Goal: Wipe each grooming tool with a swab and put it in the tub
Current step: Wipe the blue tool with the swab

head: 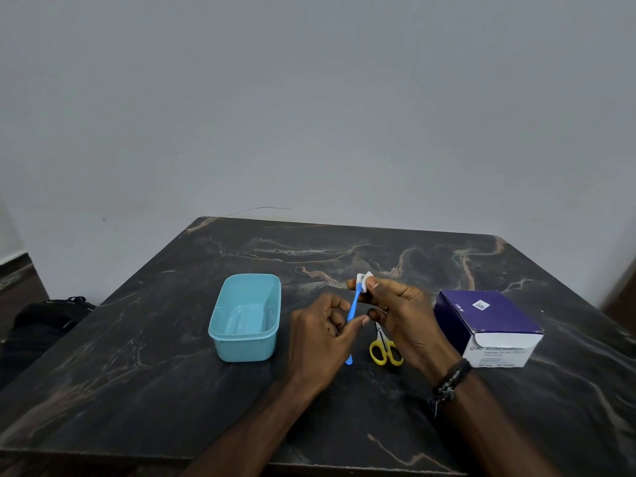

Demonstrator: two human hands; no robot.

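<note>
A blue-handled grooming tool (352, 309), a slim razor by its look, stands nearly upright above the dark marble table (172, 356). My left hand (321, 333) pinches its handle partway down. My right hand (395, 309) pinches a white swab (365, 279) round the tool's top end. A light blue tub (245, 318) stands to the left of my hands and nothing shows inside it. Small scissors with yellow handles (385, 351) lie on the table below my right hand, their blades partly hidden by it.
A purple and white box of alcohol swabs (488, 327) sits on the right side of the table. A dark bag (48, 321) lies on the floor at the left. A plain grey wall (309, 98) stands behind the table.
</note>
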